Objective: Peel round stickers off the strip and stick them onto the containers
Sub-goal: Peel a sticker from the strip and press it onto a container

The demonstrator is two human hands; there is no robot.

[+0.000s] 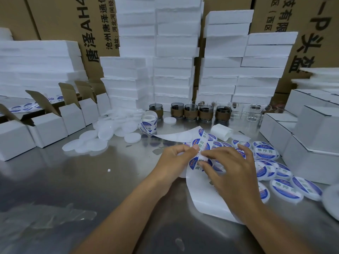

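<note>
Steel table, stickering roughly partway, I judge.
My left hand pinches the strip, my right hand pinches a sticker; labelled containers lie right, plain containers wait left.

stickers: blue-white, green text | strip: white | boxes: white

hands: left hand pinches strip, right hand pinches sticker on it | strip: runs from roll to the hands, its end curling onto worktop | right: labelled containers | left: plain containers, open boxes | back: jars, foam stacks
</note>
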